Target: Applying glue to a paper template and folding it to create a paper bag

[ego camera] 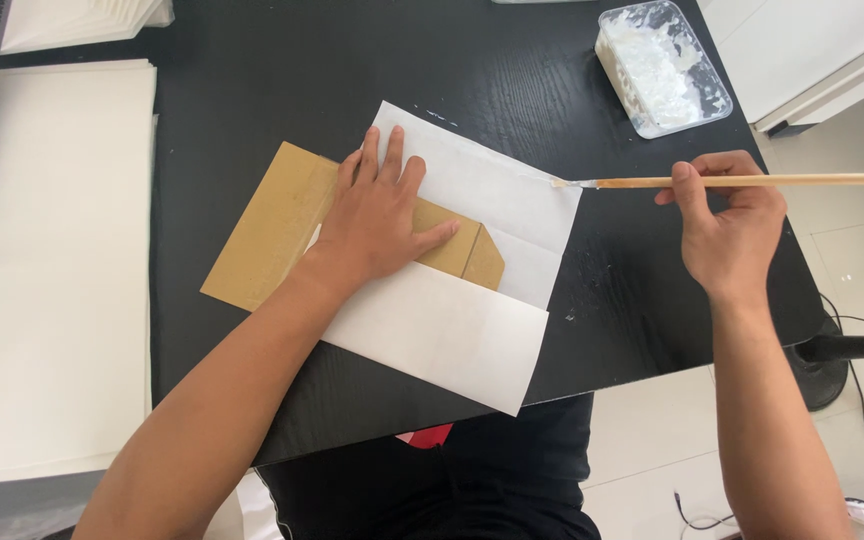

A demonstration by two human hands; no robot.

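One black table (282,60). One white paper sheet (472,260), partly folded, lying near the table's front edge. One brown cardboard template (272,230) tucked within the fold. Left hand (377,215): flat, fingers spread, pressing on cardboard and paper. Right hand (727,215): closed around one long wooden brush (752,181), bristle tip touching the sheet's right corner. One clear plastic tub (662,65) of white paste, upper right. One stack of white sheets (52,260), far left.

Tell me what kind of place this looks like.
Probably a paper-craft or envelope-making workbench: the left hand presses a cardboard template onto folded white paper, the right hand holds a paste brush, and a paste tub sits nearby.
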